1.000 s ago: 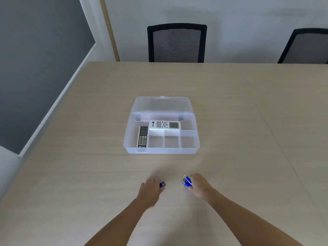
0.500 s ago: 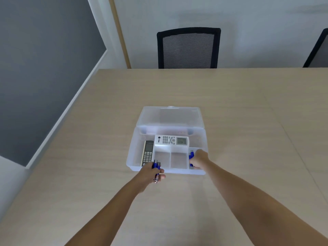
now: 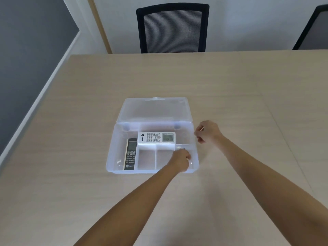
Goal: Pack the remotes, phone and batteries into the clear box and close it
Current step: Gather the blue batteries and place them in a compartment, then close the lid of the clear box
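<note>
The clear box [image 3: 111,157] lies open on the table with its lid [image 3: 154,110] folded back. A white remote [image 3: 156,138] lies crosswise in the rear section. A black remote [image 3: 130,154] lies lengthwise in the left section. My left hand [image 3: 180,159] reaches into the front right compartment with its fingers closed, and a small dark battery tip [image 3: 183,149] shows just past them. The rest of the batteries are hidden under that hand. My right hand [image 3: 207,131] hovers at the box's right rim, loosely curled and holding nothing.
The box sits mid-table on a light wooden table [image 3: 248,112]. A black mesh chair [image 3: 172,27] stands at the far edge and a second chair [image 3: 316,29] at the far right. The table's left edge runs along a grey wall.
My left hand moved from the box's front left corner across into the front right compartment with its batteries. My right hand left that compartment, now empty, and rose to the right rim.
</note>
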`<state>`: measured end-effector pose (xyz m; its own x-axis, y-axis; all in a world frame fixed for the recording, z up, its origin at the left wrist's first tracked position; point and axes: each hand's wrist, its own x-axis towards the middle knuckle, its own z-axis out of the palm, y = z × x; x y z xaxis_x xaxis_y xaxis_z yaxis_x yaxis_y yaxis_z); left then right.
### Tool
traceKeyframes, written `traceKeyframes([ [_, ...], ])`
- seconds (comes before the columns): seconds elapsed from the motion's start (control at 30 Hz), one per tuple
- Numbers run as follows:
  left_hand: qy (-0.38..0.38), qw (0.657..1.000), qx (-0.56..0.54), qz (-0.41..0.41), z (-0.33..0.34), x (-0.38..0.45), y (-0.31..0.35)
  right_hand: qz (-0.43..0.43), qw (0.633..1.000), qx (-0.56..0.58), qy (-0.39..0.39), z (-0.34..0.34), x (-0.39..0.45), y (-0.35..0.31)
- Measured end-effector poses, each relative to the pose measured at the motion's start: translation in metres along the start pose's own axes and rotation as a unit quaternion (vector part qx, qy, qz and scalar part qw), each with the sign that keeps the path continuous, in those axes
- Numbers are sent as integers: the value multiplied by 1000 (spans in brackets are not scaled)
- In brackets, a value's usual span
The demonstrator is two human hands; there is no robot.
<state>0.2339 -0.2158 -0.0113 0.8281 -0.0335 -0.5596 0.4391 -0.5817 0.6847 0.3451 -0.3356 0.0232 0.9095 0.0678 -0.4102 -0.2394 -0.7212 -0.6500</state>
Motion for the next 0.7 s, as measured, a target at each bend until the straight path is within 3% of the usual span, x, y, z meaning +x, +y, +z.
traceKeyframes([
  [0.13, -14, 977, 213, -5, 19, 18, 14, -19, 1000, -15, -3, -6, 7, -2],
  [0.27, 70, 986, 153, 20, 19, 8, 9, -49, 997, -45, 30, 3, 22, -13],
  [0.33, 102, 992, 34, 61, 1, -8, -5, -36, 998, -50, 22, 11, 32, -22],
  [0.43, 201, 967, 81, 132, -40, -35, -52, 18, 998, -58, -9, 23, 51, -31],
  [0.53, 319, 928, 193, 7, -95, -58, -119, 45, 997, -62, -17, 30, 65, -29],
  [0.6, 290, 932, 185, -110, -121, -66, -156, 57, 998, -21, -18, 35, 75, -21],
  [0.7, 211, 964, 96, -127, -124, -64, -179, 70, 983, 158, -66, 39, 84, -15],
])
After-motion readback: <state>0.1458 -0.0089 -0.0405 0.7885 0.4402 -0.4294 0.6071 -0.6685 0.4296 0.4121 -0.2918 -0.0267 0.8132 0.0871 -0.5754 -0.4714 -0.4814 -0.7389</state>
